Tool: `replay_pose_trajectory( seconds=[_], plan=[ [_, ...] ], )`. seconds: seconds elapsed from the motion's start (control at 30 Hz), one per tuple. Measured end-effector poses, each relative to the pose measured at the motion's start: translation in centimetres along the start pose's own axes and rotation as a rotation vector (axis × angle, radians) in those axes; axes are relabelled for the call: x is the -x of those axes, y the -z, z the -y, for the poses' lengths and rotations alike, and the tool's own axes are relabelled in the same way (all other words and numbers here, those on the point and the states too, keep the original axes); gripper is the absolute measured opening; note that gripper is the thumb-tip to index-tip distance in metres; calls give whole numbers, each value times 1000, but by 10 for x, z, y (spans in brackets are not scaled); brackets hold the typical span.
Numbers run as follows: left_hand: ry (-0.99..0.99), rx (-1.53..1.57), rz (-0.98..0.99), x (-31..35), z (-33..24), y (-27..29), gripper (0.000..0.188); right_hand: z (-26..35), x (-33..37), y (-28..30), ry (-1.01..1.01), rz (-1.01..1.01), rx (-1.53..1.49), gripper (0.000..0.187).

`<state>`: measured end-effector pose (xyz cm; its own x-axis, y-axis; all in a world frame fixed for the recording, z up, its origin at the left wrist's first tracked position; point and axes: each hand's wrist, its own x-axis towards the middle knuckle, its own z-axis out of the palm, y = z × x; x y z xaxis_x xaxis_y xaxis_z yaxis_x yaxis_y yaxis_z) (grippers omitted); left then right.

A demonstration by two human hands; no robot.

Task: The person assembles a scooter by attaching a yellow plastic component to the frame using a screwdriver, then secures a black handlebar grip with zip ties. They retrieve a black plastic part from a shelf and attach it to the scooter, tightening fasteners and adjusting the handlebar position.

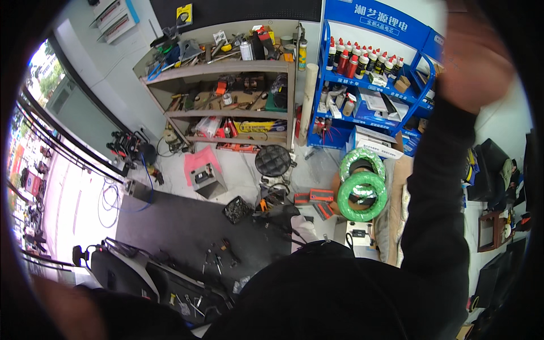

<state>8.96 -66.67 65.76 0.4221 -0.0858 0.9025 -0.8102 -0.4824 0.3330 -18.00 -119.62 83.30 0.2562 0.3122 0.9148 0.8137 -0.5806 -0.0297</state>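
Note:
My right hand (475, 62) is raised high at the upper right, smeared by motion, beside the blue display rack (371, 11). Its fingers cannot be made out. Down at the lower left edge, my left hand (68, 309) is dark and blurred, its fingers hidden by the rim of the picture. It is nearest to a black and grey motor scooter (122, 272), which has several tools (195, 305) lying on it. No held object shows at either hand.
A tool-crowded shelf unit (221, 68) stands at the back. Green-wrapped tires (362, 212), a black stool (272, 161), a parts basket (236, 210) and a grey metal box (208, 180) are on the floor. Loose tools (218, 262) lie on the dark mat (170, 226).

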Motion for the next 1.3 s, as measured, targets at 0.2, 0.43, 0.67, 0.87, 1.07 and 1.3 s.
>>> replay_pose_trajectory(
  seconds=[0.2,0.43,0.67,0.87,1.07,1.3],
  plan=[
    [461,-728,1177,274,119,-98,44,-288,229,-22,-1191,-190,260,57],
    [930,289,1624,529,119,-89,38,-494,386,-75,-1312,-296,442,90],
    [1372,-72,1536,392,104,-165,32,-607,381,-121,-1086,-944,533,43],
    [618,-161,1781,351,133,-264,17,-604,374,-129,-1047,-1049,590,32],
    [63,-228,1553,233,132,-482,19,-600,371,-131,-1108,-1036,712,31],
    [-47,458,972,-8,55,-740,29,-600,369,-133,-1153,-1050,817,30]
  ],
)
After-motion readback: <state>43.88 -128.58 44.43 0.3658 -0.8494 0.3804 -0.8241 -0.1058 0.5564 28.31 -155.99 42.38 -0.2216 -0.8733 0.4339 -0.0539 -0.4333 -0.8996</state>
